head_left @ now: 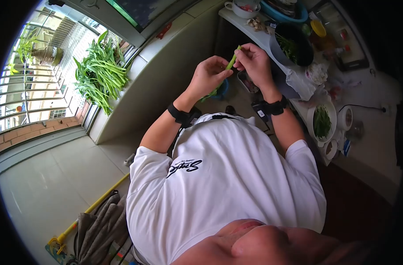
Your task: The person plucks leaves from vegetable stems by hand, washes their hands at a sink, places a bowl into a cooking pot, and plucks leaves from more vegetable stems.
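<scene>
A short green vegetable stem is held up in front of my chest, tilted, between both hands. My left hand pinches its lower end between thumb and fingers. The fingers of my right hand are closed around its upper part. Below my left hand, a blue container is partly hidden, with some green leaves beside it. A small tray-like container shows beneath my right hand.
A pile of leafy green vegetables lies on the window ledge at left. On the right counter stand a dark pot with greens and a white dish of cut greens. A yellow pole lies at lower left.
</scene>
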